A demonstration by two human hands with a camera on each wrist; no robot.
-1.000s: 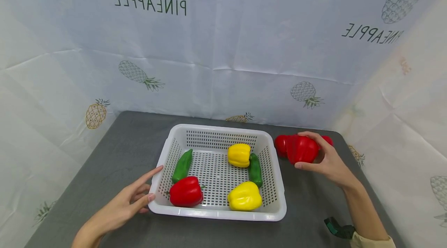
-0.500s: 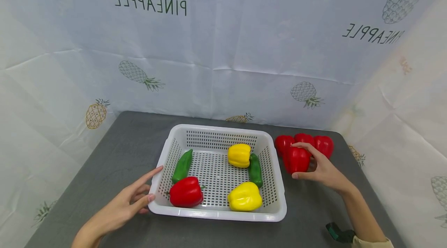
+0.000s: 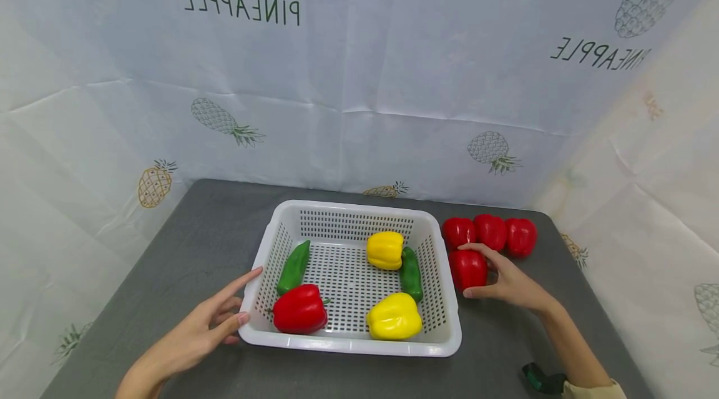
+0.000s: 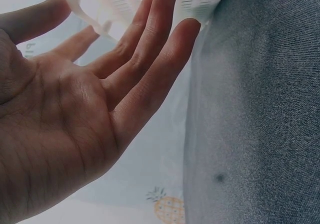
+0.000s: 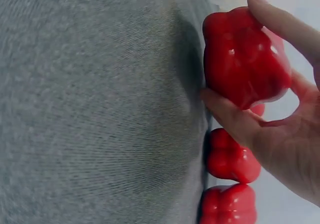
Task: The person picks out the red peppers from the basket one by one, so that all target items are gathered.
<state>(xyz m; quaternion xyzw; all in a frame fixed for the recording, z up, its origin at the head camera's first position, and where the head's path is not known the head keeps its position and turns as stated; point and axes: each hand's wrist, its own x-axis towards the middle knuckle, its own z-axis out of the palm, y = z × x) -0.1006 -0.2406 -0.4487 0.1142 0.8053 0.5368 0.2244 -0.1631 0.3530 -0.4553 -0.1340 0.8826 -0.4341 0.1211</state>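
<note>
My right hand [image 3: 511, 283] grips a red bell pepper [image 3: 468, 270] between thumb and fingers, just right of a white plastic basket [image 3: 348, 345]. In the right wrist view this pepper [image 5: 242, 63] sits at or close to the grey cloth. My left hand [image 3: 193, 327] touches the basket's left rim with its forefinger and thumb tips; the left wrist view shows its fingers [image 4: 155, 78] extended. Inside the basket lie another red bell pepper [image 3: 300, 310], a yellow bell pepper [image 3: 395, 316], a second yellow one [image 3: 384, 250], and two green peppers [image 3: 294, 268], one along each side.
Behind the held pepper, three red bell peppers stand in a row: one nearest the basket [image 3: 457, 231], a middle one [image 3: 490, 232] and a right one [image 3: 521, 237]. The dark grey table [image 3: 219, 218] ends at a pineapple-print curtain [image 3: 359, 74].
My right hand has brought the red bell pepper leftward and toward me, down beside the basket, uncovering the row behind. My left hand and the basket stay where they were.
</note>
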